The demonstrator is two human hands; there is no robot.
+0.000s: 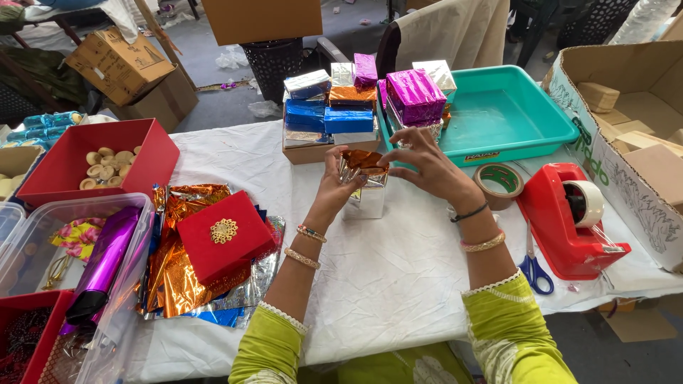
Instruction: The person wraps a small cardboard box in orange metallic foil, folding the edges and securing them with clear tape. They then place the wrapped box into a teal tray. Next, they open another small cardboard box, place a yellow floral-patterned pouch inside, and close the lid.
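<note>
A small silver-wrapped box [364, 190] stands upright mid-tabletop [398, 270], long axis vertical. The left hand [334, 186] pinches its left top edge; the right hand [421, 165] folds the orange foil [364, 160] on top from the right, equally near.

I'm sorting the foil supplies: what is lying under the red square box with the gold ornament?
Under the red square box with a gold ornament lie crinkled orange, silver and blue foil sheets, spread on the white tablecloth. What sits directly beneath the box is covered.
</note>
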